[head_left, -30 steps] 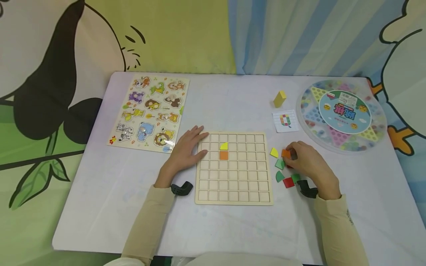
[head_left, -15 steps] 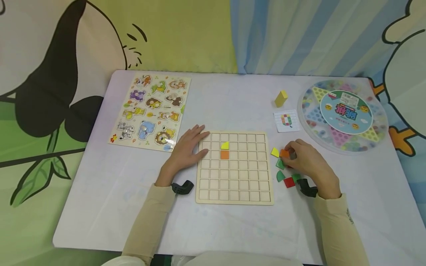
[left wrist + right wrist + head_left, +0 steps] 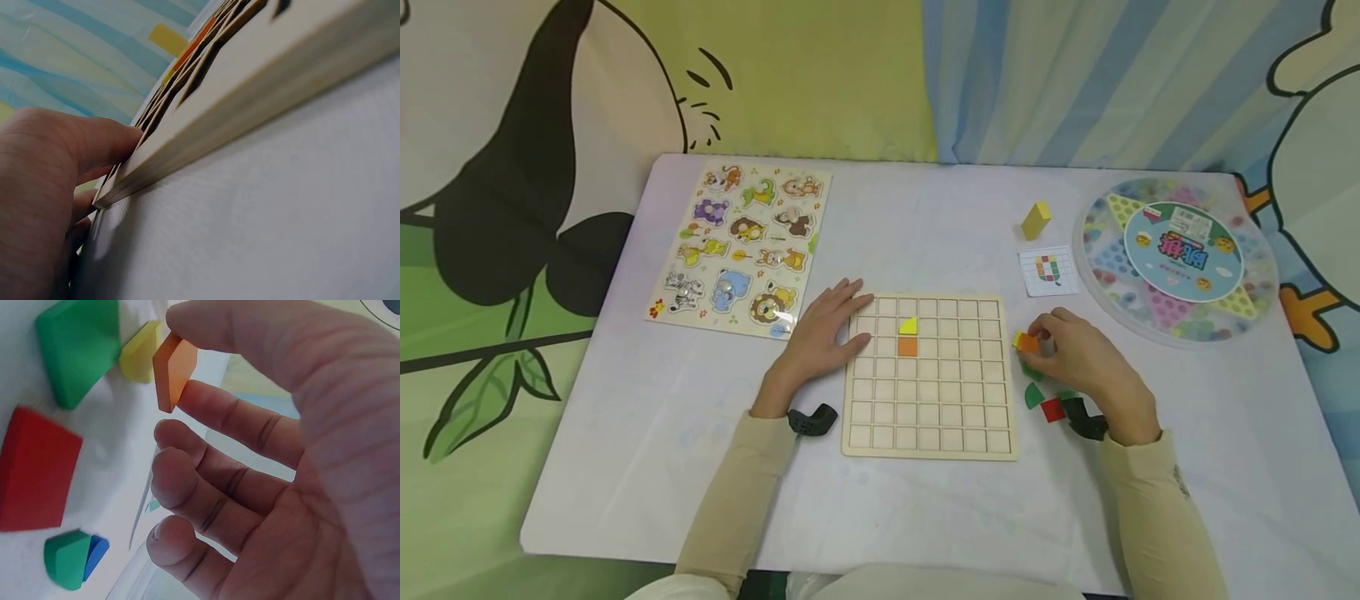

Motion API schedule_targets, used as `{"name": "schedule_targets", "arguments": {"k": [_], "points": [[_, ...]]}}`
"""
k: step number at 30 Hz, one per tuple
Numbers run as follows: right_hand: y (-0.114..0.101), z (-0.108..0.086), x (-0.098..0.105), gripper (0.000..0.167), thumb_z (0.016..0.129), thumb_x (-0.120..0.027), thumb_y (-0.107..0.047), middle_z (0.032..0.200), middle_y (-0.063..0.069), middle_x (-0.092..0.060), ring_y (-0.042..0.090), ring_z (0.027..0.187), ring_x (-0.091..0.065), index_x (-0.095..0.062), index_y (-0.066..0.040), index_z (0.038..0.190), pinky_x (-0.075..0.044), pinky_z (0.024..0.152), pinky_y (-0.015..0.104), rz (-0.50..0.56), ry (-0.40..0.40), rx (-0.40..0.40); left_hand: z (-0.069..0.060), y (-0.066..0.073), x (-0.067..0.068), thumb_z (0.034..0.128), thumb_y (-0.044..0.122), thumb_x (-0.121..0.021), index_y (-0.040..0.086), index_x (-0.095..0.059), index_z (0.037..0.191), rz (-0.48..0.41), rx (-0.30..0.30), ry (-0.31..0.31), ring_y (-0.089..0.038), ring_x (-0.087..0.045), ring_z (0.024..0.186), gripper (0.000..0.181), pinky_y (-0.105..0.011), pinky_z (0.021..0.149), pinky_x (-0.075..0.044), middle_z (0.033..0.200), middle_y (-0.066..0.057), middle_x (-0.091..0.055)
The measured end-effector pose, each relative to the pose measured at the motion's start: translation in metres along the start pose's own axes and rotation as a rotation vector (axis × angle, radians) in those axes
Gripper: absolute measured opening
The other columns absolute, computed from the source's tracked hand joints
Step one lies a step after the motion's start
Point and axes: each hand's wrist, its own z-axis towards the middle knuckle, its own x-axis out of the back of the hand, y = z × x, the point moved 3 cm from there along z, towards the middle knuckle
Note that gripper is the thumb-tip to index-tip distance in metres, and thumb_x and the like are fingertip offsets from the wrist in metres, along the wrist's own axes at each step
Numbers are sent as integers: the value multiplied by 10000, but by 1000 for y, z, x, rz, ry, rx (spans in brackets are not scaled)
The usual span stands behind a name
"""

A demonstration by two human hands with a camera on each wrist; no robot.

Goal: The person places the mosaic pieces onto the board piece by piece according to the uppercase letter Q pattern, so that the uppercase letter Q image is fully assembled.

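Observation:
My right hand (image 3: 1086, 358) pinches an orange square tile (image 3: 175, 372) between thumb and index finger, held up beside the loose pieces. In the right wrist view, its other fingers curl loosely without holding anything. Near it lie a yellow piece (image 3: 140, 353), a green piece (image 3: 78, 350), a red tile (image 3: 37, 472) and a green rounded piece (image 3: 65, 559) with something blue behind it. My left hand (image 3: 820, 337) rests at the left edge of the wooden grid board (image 3: 951, 417), fingers extended, thumb on the rim. A yellow rounded piece (image 3: 910, 326) sits above an orange square (image 3: 907, 346) in the grid.
Beyond the loose pieces lies a pattern card (image 3: 1048, 272), with a yellow block (image 3: 1036, 221) standing behind it. A round game box (image 3: 1183, 312) occupies the back right. At the back left lies an animal puzzle board (image 3: 741, 250).
My right hand has lifted the orange tile off the pile and shifted slightly left toward the board, now partly covering the yellow and green pieces. The left hand stays on the board's edge.

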Motion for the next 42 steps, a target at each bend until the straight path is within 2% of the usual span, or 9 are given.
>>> {"name": "schedule_targets", "arguments": {"k": [5, 10, 14, 29, 35, 42], "points": [[-12, 2, 0, 315, 847, -727, -217, 1032, 147, -602, 266, 846, -580, -644, 3, 1057, -514, 774, 437, -5, 5, 39, -1, -1, -1, 928, 401, -557, 166, -421, 1485, -1, 5, 0, -222, -124, 1517, 620, -370, 1256, -67, 1614, -39, -257], [-25, 4, -4, 297, 853, -715, -215, 1009, 112, -597, 236, 816, -565, -648, -9, 1055, -510, 752, 390, 6, -10, 61, -3, -1, -1, 926, 401, -561, 159, -424, 1483, -6, 2, 4, -232, -131, 1515, 622, -377, 1255, -71, 1611, -49, -264], [-38, 7, -10, 278, 851, -714, -205, 1005, 100, -600, 223, 805, -572, -650, -14, 1044, -521, 741, 386, 3, -7, 110, -3, -2, -1, 928, 399, -558, 155, -422, 1484, -8, 2, 1, -235, -129, 1515, 622, -372, 1256, -70, 1611, -54, -264], [-98, 24, -33, 233, 832, -740, -228, 922, 35, -579, 172, 731, -538, -655, -64, 974, -513, 684, 316, -57, -41, 265, -3, -1, 2, 936, 400, -553, 148, -424, 1483, -16, -13, 10, -234, -136, 1514, 616, -350, 1256, -54, 1607, -57, -271], [-119, 28, -42, 242, 826, -737, -233, 922, 20, -580, 160, 726, -541, -669, -74, 996, -519, 684, 315, -68, -82, 275, -1, 3, 4, 941, 403, -549, 138, -428, 1480, -17, -18, 3, -241, -142, 1513, 613, -347, 1256, -52, 1606, -66, -274], [-130, 32, -53, 237, 823, -716, -214, 888, 17, -555, 154, 709, -528, -665, -56, 993, -509, 656, 291, -90, -110, 298, -1, 4, 4, 944, 404, -549, 150, -430, 1480, -20, -18, 2, -235, -139, 1514, 605, -345, 1256, -54, 1608, -57, -270]]}}
